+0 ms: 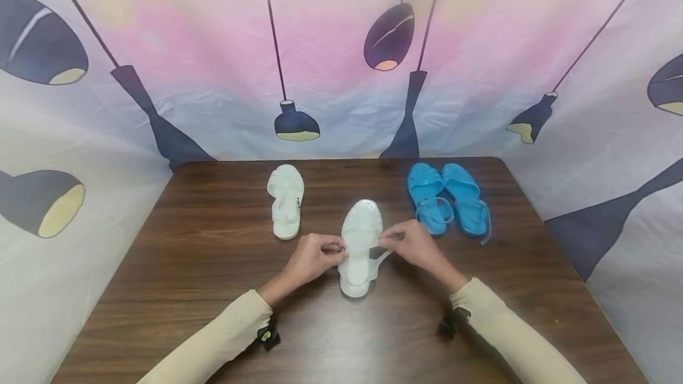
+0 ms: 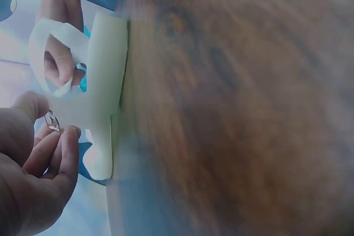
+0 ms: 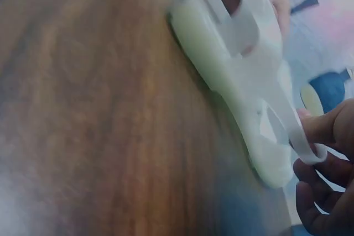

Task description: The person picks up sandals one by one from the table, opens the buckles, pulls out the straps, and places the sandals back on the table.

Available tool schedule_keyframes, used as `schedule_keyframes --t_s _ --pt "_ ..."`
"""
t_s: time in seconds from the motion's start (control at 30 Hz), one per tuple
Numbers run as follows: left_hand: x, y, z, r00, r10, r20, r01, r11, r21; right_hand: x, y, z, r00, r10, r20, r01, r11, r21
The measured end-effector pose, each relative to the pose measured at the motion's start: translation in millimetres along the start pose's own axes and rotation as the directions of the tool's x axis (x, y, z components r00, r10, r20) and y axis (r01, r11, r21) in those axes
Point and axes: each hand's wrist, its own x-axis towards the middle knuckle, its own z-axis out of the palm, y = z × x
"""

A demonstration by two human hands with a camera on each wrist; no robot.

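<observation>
A white sandal point(image 1: 363, 221) lies on the table in front of me, toe pointing away. At its left side my left hand point(image 1: 313, 258) pinches a small metal buckle point(image 2: 52, 121) between thumb and fingers. My right hand point(image 1: 415, 246) is at the sandal's right side, its thumb and fingers pinching the loose end of the white ankle strap point(image 3: 299, 142). That strap stands out from the heel part, apart from the buckle. In the left wrist view, the heel part hides some of the right hand's fingers.
A second white sandal point(image 1: 288, 209) lies farther back to the left. A pair of blue sandals point(image 1: 425, 179) sits at the back right, close beyond my right hand. The brown wooden table point(image 1: 213, 265) ends at a printed curtain point(image 1: 331, 76) behind.
</observation>
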Motion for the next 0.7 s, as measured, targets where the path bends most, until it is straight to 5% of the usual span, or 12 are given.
schedule_keyframes --t_s 0.33,0.7 --pt "-0.9 6.4 0.7 0.999 -0.035 0.017 0.036 0.999 -0.034 17.9 -15 -8 0.994 -0.109 -0.014 0.109 0.994 -0.001" --pt "-5.8 6.3 1.9 0.997 -0.083 0.0 0.083 0.993 -0.085 39.3 -28 2 0.988 -0.125 0.086 0.13 0.99 -0.049"
